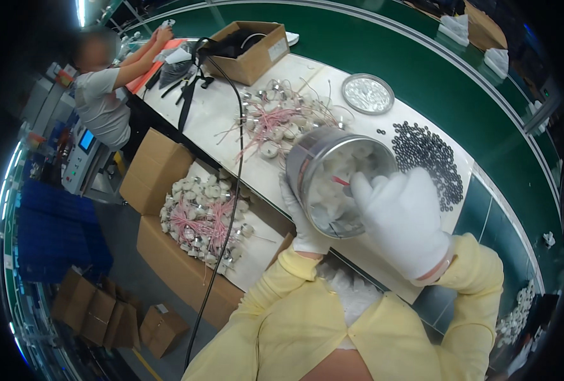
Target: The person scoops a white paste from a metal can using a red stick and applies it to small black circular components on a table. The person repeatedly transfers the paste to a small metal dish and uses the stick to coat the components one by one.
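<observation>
nearest are the yellow sleeves (307, 317) rising from the lower edge. the right hand (404, 219), in a white fabric glove, is at the mouth of a round metal tin (332, 184), fingers dipped among the white parts inside, closed about something there that cannot be made out. the left hand (299, 222), also gloved, grips the tin from below and behind, holding it tilted above the near edge of the white table (225, 111). the tin is shiny, smooth-walled and cylindrical.

just beyond it lies a tangled heap of small white discs with pink wires (278, 120), and to the right a spread of small black rings (429, 159). farther off sit a shallow round metal lid (367, 93) and an open cardboard box (251, 51). left of the table, a carton (186, 267) holds more wired discs. at the far left another person (101, 95) works.
</observation>
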`<state>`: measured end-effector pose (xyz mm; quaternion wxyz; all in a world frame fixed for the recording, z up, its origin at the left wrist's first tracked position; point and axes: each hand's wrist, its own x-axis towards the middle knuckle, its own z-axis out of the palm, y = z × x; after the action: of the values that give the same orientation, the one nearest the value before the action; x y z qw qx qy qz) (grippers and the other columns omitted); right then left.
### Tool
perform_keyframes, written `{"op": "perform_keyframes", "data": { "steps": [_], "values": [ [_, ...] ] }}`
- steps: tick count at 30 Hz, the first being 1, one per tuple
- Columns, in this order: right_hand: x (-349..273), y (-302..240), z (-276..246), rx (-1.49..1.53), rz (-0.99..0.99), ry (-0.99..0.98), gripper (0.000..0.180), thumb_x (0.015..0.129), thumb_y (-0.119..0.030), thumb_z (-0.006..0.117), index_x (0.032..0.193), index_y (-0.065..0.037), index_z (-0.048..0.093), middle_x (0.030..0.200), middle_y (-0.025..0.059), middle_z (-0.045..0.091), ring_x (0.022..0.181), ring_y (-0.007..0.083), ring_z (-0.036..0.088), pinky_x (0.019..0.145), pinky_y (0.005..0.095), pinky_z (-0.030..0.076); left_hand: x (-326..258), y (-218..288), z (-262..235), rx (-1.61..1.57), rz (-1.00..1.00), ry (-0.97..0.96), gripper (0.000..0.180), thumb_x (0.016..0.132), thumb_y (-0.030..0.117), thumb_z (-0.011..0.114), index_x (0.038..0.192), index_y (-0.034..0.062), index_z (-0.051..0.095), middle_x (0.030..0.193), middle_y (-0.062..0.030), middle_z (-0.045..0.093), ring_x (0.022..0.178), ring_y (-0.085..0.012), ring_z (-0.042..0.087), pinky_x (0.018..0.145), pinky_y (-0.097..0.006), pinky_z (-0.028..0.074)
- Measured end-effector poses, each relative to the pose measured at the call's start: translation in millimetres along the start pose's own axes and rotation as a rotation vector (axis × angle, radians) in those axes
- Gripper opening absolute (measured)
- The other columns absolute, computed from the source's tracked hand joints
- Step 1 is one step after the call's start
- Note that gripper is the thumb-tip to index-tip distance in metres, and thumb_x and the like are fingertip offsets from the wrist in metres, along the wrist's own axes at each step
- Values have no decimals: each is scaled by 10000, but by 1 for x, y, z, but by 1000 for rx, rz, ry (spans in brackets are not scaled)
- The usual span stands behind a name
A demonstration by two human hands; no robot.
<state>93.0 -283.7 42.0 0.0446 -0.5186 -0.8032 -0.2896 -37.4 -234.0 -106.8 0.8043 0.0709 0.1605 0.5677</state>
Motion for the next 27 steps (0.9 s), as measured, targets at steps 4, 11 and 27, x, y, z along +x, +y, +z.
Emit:
{"op": "perform_keyframes", "data": {
  "steps": [4, 11, 27],
  "values": [
    [-4, -1, -1, 0, -29, -43, 69, 755, -110, 619, 739, -103, 552, 606, 49, 484, 584, 213, 506, 600, 383, 365, 4, -2, -8, 74, 104, 40, 729, 1000, 675, 334, 1477, 135, 449, 1428, -69, 510, 1273, -234, 487, 1129, -385, 359],
    [-4, 0, 4, 15, -59, -119, 90, 735, -91, 624, 753, -103, 537, 586, 46, 433, 556, 194, 463, 575, 363, 344, 0, -1, -4, 54, 96, 40, 711, 1004, 651, 358, 1486, 136, 441, 1461, -72, 492, 1300, -243, 475, 1144, -400, 349],
    [-9, 2, 10, 187, -189, -166, 104, 692, -122, 635, 746, -82, 555, 572, 47, 459, 514, 208, 507, 545, 367, 362, 12, -9, -38, 302, 313, -213, 669, 1056, 554, 242, 1565, 120, 262, 1598, -84, 339, 1465, -227, 314, 1260, -449, 117]
  ]
}}
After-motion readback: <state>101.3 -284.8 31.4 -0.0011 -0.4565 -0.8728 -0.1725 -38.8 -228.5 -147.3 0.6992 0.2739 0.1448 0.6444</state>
